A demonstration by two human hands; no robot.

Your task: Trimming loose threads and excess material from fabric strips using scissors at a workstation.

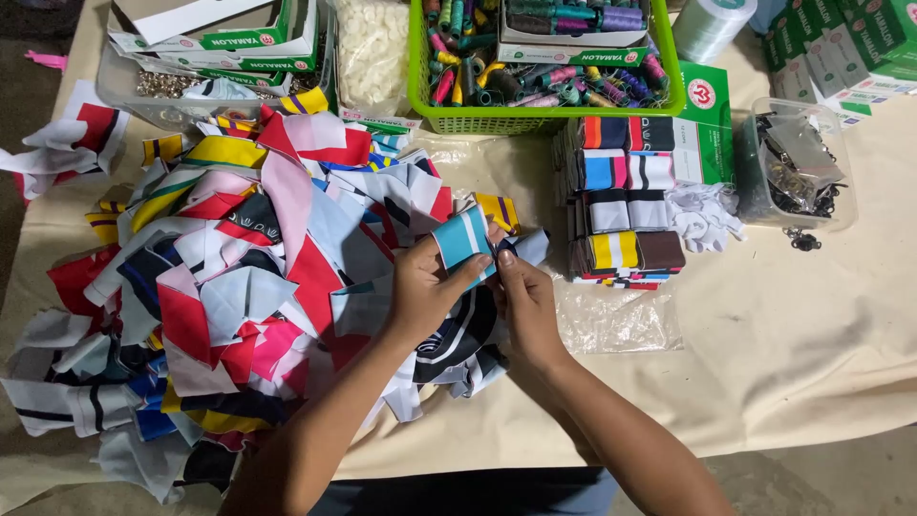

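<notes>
Both of my hands meet at the middle of the table over a small blue fabric piece with a white stripe (461,239). My left hand (423,287) pinches its lower edge from the left. My right hand (523,301) grips its right edge with fingertips. Under and left of my hands lies a big heap of coloured fabric scraps (239,277) in red, white, pink, yellow and navy. To the right stand neat stacks of folded striped pieces (626,201).
A green basket of thread spools (544,57) sits at the back. Cardboard boxes in a clear tub (205,48), a bag of white bits (373,48), a clear tub of metal clips (798,162), a plastic bag (621,320) and beige tablecloth (812,334) surround them.
</notes>
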